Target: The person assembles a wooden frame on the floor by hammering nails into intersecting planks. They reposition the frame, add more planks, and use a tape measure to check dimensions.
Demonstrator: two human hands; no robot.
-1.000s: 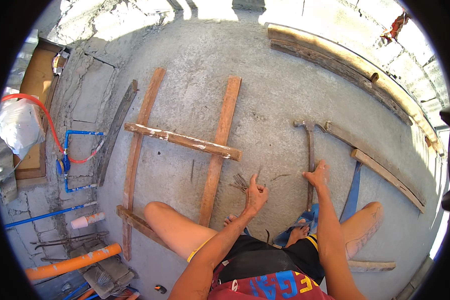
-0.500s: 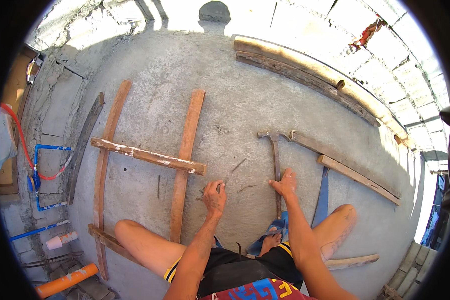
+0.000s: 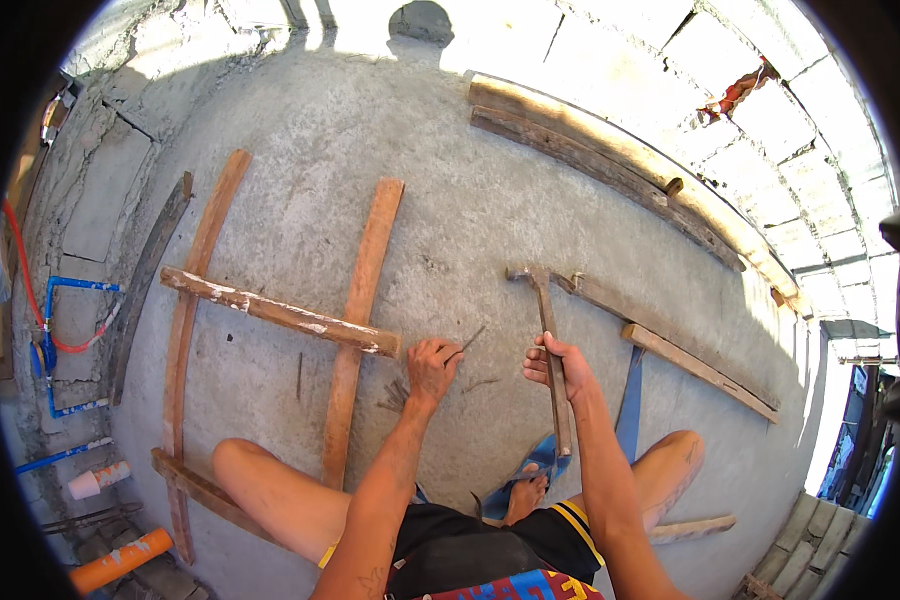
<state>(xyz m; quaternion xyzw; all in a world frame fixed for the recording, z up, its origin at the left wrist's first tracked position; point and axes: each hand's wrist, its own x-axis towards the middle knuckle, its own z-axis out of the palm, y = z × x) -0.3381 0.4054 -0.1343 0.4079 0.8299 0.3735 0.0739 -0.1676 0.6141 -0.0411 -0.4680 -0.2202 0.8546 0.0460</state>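
Note:
My left hand (image 3: 433,370) is low over the concrete floor, its fingers closed on the near end of a nail (image 3: 474,338). Several more nails (image 3: 394,396) lie in a small heap beside that wrist, and a bent one (image 3: 480,384) rests to its right. My right hand (image 3: 562,368) is wrapped round the wooden handle of a claw hammer (image 3: 544,300), whose head points away from me. Left of my hands, a wooden strip with white smears (image 3: 280,312) lies across two longer strips (image 3: 368,265) (image 3: 195,260), forming a ladder-like frame.
Two planks (image 3: 610,275) (image 3: 705,375) lie to the right, with a blue handsaw blade (image 3: 630,400) by them. Long timbers (image 3: 610,175) run along the far-right block wall. Blue pipes (image 3: 50,340) and an orange pipe (image 3: 120,562) are at the left. My slippered foot (image 3: 526,492) is near the hammer.
My right hand has closed round the hammer handle and its handle end has lifted. My left hand has moved right and forward onto the nail.

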